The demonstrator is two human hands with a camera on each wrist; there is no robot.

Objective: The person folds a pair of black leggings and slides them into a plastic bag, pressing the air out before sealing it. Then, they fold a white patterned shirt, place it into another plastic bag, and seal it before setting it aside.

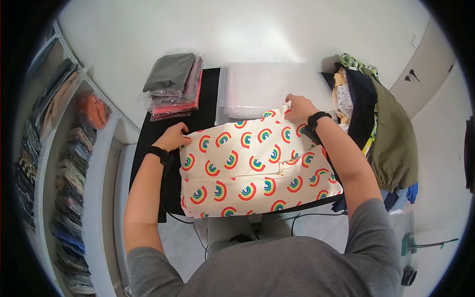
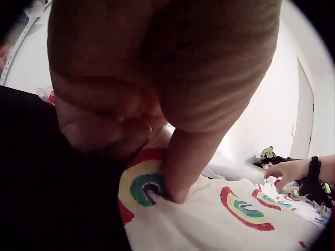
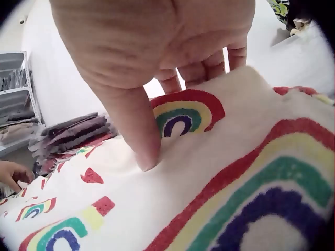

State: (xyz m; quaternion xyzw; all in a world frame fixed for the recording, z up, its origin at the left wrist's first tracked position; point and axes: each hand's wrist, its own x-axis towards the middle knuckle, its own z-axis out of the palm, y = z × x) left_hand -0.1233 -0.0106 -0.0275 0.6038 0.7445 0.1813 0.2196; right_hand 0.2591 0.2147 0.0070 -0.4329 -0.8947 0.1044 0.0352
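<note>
Fingers of the left hand (image 1: 173, 137) pinch the rainbow-print cloth (image 1: 237, 171) at its ten o'clock corner; the right hand (image 1: 302, 109) grips its one o'clock edge. It lies on the black bench (image 1: 211, 89), bagged garments (image 1: 170, 74) beyond at eleven, clear plastic sheets (image 1: 272, 86) at twelve, heaped clothes (image 1: 388, 123) at two.

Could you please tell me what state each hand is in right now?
Left hand: closed, pinching the rainbow-print fabric by its far left corner.
Right hand: closed, pinching the same fabric at its far edge, towards the right.
</note>
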